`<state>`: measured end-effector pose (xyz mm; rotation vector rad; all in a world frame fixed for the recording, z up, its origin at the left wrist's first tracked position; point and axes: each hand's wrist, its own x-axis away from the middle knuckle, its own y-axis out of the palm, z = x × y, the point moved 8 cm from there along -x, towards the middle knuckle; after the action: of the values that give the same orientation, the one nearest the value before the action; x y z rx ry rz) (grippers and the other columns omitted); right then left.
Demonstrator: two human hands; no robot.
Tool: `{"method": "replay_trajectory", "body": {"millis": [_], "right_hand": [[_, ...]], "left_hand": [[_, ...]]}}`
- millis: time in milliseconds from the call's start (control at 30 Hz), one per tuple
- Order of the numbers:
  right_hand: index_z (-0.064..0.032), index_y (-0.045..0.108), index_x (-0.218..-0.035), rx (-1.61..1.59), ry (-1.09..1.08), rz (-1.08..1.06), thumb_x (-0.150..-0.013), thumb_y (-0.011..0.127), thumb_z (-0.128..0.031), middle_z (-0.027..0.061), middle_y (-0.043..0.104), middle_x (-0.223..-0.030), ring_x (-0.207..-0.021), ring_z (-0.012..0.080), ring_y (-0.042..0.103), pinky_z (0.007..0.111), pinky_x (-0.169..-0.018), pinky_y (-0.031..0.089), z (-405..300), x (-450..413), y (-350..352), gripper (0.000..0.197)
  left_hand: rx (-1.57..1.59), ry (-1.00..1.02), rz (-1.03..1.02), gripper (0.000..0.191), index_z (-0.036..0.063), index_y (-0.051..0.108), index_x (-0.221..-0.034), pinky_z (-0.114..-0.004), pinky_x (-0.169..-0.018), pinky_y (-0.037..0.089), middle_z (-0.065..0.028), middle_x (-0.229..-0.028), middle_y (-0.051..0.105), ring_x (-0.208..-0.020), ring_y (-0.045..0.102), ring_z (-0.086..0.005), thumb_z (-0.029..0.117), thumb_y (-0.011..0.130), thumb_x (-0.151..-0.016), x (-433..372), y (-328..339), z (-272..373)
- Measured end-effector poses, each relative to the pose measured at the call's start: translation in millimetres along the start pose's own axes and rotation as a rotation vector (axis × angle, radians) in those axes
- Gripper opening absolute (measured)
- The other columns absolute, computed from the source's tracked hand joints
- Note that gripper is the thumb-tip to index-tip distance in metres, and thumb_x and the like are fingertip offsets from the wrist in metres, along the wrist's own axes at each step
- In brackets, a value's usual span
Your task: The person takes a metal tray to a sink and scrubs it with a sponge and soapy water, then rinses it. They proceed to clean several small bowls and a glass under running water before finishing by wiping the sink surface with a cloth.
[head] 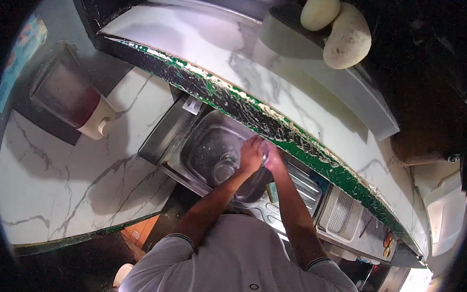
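Over the right side of a stainless steel sink bowl, my hands meet close under the painted edge of the raised counter. My left hand and my right hand close around a small shiny, clear object, which looks like a drinking glass. My fingers and the glare hide most of it. Clear glassware stands in the bowl to the left of my left hand. To the right of the bowl, the ribbed drainboard runs behind my right forearm. A green and yellowish item, perhaps a scouring sponge, lies beside that forearm.
A raised marble-patterned counter with a chipped green and black edge overhangs the sink's far side. A wall-mounted dispenser is at left. A white perforated basket stands to the right. Two pale rounded objects appear at top right.
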<state>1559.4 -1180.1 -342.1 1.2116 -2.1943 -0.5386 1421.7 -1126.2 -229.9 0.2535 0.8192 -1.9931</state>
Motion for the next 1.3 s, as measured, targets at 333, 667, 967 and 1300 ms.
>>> {"method": "replay_trajectory", "body": {"millis": [333, 667, 967, 1300], "right_hand": [[-0.0039, 0.057, -0.110, -0.233, 0.049, -0.051, -0.096, 0.047, -0.031, 0.0094, 0.064, -0.105, -0.094, 0.0244, 0.062, 0.040, -0.084, 0.052, 37, -20, 134, 0.032], [-0.0115, 0.049, -0.121, -0.182, -0.205, 0.193, -0.093, 0.056, -0.034, 0.0064, 0.060, -0.110, -0.099, 0.0223, 0.060, 0.043, -0.082, 0.051, 68, -64, -38, 0.036], [-0.0113, 0.059, -0.108, -0.053, 0.102, -0.049, -0.093, 0.055, -0.035, 0.0026, 0.064, -0.098, -0.096, 0.0195, 0.061, 0.035, -0.087, 0.047, 21, 38, 126, 0.028], [-0.0078, 0.059, -0.112, 0.173, -0.173, 0.132, -0.092, 0.056, -0.041, 0.0033, 0.062, -0.103, -0.099, 0.0189, 0.058, 0.035, -0.091, 0.044, -4, 22, 77, 0.039]], "left_hand": [[0.468, -0.533, 0.151, 0.045, 0.0012, 0.049, -0.126, -0.041, -0.102, 0.034, -0.0168, -0.129, 0.049, -0.121, 0.046, -0.0292, 0.030, 0.054, -0.092, 37, -48, -135], [0.703, -0.785, 0.070, 0.037, 0.0033, 0.057, -0.119, -0.030, -0.084, 0.044, -0.0089, -0.106, 0.063, -0.098, 0.057, -0.0166, 0.030, 0.057, -0.093, 12, -57, -79], [0.787, -0.906, -0.033, 0.050, 0.0096, 0.053, -0.127, -0.034, -0.080, 0.047, -0.0107, -0.102, 0.063, -0.093, 0.058, -0.0167, 0.046, 0.051, -0.093, 29, -8, -92], [1.008, -0.995, -0.444, 0.041, 0.0158, 0.064, -0.096, -0.029, -0.051, 0.039, 0.0002, -0.077, 0.058, -0.061, 0.051, -0.0112, 0.053, 0.046, -0.093, 23, 21, -51]]}}
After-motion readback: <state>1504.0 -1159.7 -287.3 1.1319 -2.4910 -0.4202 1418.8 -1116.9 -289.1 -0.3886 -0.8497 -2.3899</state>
